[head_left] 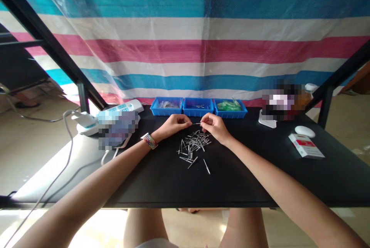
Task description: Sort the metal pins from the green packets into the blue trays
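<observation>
A slim metal pin (196,123) is held roughly level above the black tabletop (239,178), one end pinched by the left hand (172,124) and the other by the right hand (215,128). A loose pile of similar pins (197,141) is spread just nearer the person; beyond the hands, a blue middle bin (198,113) is flanked by two others.

Black tabletop (237,180) with scattered metal rivets (198,141), blue bins (198,113).

Fingers (185,126) hide the ends of the metal pin (196,123); pixelation masks the bottle (309,96); the carton (306,146) is too blurred to read.
</observation>
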{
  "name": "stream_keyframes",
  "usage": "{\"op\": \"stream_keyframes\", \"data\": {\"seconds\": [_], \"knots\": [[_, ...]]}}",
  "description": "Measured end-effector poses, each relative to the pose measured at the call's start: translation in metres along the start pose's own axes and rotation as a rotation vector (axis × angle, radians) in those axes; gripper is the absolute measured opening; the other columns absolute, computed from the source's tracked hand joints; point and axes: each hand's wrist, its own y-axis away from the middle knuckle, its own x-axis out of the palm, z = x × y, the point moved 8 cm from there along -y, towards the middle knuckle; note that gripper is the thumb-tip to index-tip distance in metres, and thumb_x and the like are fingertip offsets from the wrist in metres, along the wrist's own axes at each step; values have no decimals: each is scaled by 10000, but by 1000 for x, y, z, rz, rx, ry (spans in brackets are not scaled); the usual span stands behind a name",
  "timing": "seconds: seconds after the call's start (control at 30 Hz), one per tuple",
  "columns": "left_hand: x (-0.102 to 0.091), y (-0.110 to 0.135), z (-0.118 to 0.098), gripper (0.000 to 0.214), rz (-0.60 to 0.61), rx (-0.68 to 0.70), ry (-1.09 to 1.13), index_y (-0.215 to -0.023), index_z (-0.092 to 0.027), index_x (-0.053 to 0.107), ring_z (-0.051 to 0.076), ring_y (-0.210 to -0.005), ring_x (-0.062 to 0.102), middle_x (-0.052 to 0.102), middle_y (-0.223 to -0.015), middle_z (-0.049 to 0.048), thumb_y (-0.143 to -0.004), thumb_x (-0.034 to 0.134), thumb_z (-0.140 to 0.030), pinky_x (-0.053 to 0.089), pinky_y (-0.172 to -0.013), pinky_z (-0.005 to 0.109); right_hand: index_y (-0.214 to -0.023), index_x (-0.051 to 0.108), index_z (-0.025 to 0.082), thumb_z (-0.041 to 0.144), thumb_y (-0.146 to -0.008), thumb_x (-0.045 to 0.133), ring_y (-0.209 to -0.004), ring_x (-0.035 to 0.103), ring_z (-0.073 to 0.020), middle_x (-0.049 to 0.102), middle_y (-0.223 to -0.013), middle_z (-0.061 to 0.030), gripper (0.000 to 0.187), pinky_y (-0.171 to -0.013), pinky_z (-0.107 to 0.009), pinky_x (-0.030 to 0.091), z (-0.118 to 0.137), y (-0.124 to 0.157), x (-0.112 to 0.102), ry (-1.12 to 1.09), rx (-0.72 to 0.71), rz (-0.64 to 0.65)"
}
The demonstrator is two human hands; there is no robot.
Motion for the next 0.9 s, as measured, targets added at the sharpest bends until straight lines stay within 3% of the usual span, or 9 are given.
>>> {"op": "stream_keyframes", "data": {"seconds": [0.4, 0.5, 0.67, 0.8, 0.9], "knots": [[-2, -1, 0, 370, -36, -17, 56, -858, -129, 710, 114, -643, 556, 654, -762, 21, -857, 757, -496, 416, -592, 237, -750, 605, 218, 278, -747, 740, -601, 630, -162, 636, -661, 17, 147, -583, -293, 498, 6, 1, -2, 61, -54, -30], [-3, 0, 0, 352, -58, -43, 96, -883, -127, 709, 111, -620, 555, 657, -761, 28, -881, 681, -478, 390, -549, 229, -779, 609, 216, 279, -773, 737, -623, 644, -168, 652, -681, 11, 142, -597, -291, 498, 25, -5, -19, 120, -158, -128], [-1, 1, 2, 301, -44, -42, 113, -903, -122, 696, 107, -626, 559, 654, -754, 27, -876, 640, -416, 387, -549, 219, -834, 647, 206, 291, -834, 711, -574, 588, -147, 644, -687, 12, 106, -575, -280, 462, 56, -20, -60, 324, -359, -410], [-1, 1, 2, 291, -41, -31, 111, -893, -124, 699, 108, -627, 558, 651, -750, 27, -879, 637, -408, 398, -555, 220, -839, 744, 196, 255, -897, 677, -612, 558, -155, 674, -774, -33, 106, -639, -312, 444, 60, -22, -50, 724, -449, -298], [-1, -1, 4, 292, -34, -20, 123, -887, -125, 700, 111, -634, 565, 650, -754, 28, -877, 644, -411, 418, -570, 223, -817, 763, 193, 262, -941, 652, -688, 586, -181, 647, -790, -51, 181, -669, -320, 434, 59, -12, -36, 868, -484, -223]]}}
